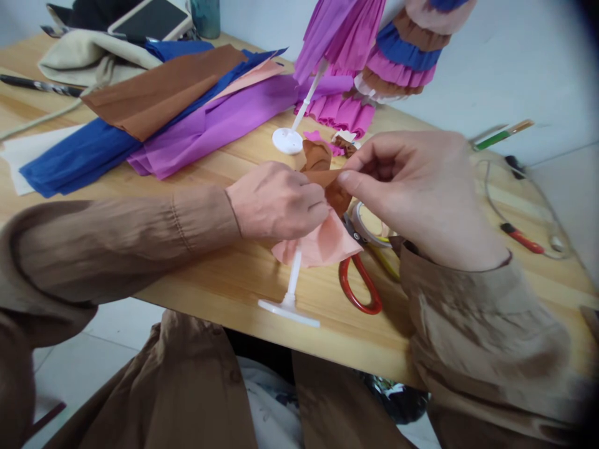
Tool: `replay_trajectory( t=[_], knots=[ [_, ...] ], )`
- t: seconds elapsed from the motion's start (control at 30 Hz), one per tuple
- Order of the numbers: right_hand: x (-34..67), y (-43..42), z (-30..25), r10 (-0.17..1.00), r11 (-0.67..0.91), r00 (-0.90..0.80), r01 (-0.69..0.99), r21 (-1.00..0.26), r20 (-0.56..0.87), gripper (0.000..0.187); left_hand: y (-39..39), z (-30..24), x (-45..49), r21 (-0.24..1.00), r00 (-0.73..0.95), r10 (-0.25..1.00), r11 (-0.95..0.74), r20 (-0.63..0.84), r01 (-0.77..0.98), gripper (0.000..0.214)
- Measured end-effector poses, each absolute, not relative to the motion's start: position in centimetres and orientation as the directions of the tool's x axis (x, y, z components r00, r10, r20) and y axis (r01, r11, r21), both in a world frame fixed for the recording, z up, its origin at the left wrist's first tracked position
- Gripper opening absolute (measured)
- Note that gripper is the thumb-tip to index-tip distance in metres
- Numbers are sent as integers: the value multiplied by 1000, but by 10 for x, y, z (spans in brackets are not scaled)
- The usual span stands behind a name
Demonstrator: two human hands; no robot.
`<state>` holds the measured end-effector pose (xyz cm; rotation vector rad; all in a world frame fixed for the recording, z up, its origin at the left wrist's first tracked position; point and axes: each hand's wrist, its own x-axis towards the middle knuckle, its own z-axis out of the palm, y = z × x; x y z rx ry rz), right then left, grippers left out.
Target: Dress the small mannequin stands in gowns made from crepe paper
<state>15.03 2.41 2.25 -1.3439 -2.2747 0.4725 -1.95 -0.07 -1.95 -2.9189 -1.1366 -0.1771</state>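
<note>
My left hand is closed over gathered crepe paper at the top of a small white stand. Pink crepe paper flares out below that fist like a skirt around the stand's stem. Between both hands stretches a strip of brown crepe paper, whose edge my right hand pinches with thumb and forefinger. What the left fingertips grip exactly is hidden by the fist. Red-handled scissors lie under my right wrist, beside a roll of tape.
Folded blue paper, brown sheets and purple sheets lie at the left. Behind my hands is another white stand with purple paper, near a ruffled paper piece. A green-handled brush and a red-ended cord are at right.
</note>
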Motion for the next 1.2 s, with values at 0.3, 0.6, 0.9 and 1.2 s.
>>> replay_trajectory(
  t=[0.3,0.6,0.9,1.2],
  knots=[
    [150,24,23,887,457,-415,737,-498,201,16,-2,-24,-20,22,675,714,-690,186,723,45],
    [150,23,20,867,497,-441,729,-470,232,14,-7,-25,-16,132,543,828,-559,141,819,23],
    [156,19,20,820,572,-555,803,-167,138,17,-7,-38,-17,102,561,799,-590,218,801,30],
    [157,11,17,801,554,-564,825,111,202,28,-11,-24,-14,-44,593,798,-592,107,805,37]
  ],
)
